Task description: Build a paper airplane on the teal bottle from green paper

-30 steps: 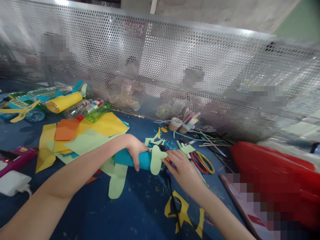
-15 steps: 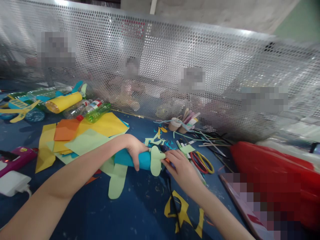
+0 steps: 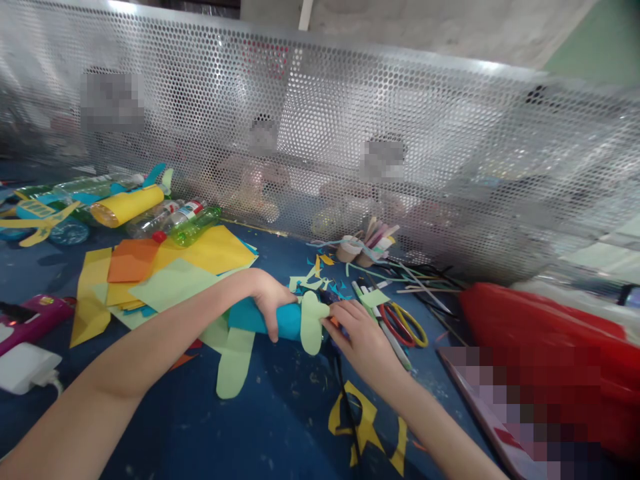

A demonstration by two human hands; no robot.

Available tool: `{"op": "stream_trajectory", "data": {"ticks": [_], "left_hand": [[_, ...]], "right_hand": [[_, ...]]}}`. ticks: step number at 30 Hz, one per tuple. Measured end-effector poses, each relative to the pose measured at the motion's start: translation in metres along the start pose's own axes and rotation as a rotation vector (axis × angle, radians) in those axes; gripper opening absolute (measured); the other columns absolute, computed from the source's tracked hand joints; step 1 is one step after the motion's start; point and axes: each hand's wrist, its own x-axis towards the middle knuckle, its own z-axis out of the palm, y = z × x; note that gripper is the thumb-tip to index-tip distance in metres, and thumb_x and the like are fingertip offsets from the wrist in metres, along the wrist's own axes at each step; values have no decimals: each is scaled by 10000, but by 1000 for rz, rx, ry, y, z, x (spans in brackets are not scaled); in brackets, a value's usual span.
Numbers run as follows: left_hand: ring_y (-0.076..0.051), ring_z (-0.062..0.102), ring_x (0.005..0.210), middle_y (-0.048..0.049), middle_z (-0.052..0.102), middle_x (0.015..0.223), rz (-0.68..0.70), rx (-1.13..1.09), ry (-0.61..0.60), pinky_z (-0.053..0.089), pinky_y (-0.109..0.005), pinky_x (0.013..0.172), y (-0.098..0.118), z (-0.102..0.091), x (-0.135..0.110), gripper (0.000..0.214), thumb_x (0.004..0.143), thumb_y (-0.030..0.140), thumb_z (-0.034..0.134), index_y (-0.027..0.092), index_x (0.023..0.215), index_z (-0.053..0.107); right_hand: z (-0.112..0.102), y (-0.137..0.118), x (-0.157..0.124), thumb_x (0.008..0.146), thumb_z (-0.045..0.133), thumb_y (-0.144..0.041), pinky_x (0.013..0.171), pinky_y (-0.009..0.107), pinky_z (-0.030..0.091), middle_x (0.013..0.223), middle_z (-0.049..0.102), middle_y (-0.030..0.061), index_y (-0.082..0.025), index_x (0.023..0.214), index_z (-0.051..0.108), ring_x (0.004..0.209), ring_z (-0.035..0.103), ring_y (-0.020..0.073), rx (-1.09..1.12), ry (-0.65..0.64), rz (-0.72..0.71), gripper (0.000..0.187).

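My left hand point(image 3: 270, 298) is wrapped over a teal paper-covered tube point(image 3: 287, 321) lying on the blue table. A pale green paper wing point(image 3: 234, 363) sticks out below the tube. At the tube's right end sits a pale green paper propeller piece point(image 3: 311, 323). My right hand point(image 3: 363, 339) is closed in a pinch at that end, fingertips pressing on the propeller piece.
Yellow, orange and green paper sheets point(image 3: 165, 267) lie at left, with plastic bottles point(image 3: 185, 220) and a yellow tube plane point(image 3: 125, 203) behind. Scissors point(image 3: 405, 325) lie right of my hand. A red bag point(image 3: 550, 353) fills the right. A perforated metal screen point(image 3: 350, 133) closes the back.
The propeller piece has turned slightly under my right fingers and sits a little narrower. Both hands stay on the tube's ends.
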Motion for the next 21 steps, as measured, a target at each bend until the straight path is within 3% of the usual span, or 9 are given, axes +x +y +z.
{"op": "stream_trajectory", "data": {"ticks": [4,14,17,21], "left_hand": [[-325,474,1176,-74,512,1328,-7,36,-173,411,-319,916,4,-3,-2,1016,433,502,746,227,1353,415],[-337,431,1220,-98,430,1397,-38,89,-193,381,-344,967,8,-4,-3,1078,435,535,735,196,1386,358],[-337,405,1244,-115,385,1424,-40,114,-215,365,-343,983,10,-5,-4,1102,459,551,719,174,1409,308],[-343,434,1215,-103,418,1404,-49,78,-174,381,-353,963,9,-5,-5,1081,421,527,746,212,1383,365]], "right_hand": [[0,0,0,903,446,-219,681,344,452,793,560,47,-206,782,493,775,504,208,-10,4,0,131],[3,-8,-1,883,449,-207,690,339,442,761,567,50,-208,724,486,764,506,210,-6,52,52,163],[1,-8,0,862,486,-268,686,339,452,750,584,47,-202,728,527,747,530,207,130,30,181,155],[0,3,1,854,478,-417,646,306,482,749,626,40,-191,804,602,693,583,181,609,-25,495,263]]}}
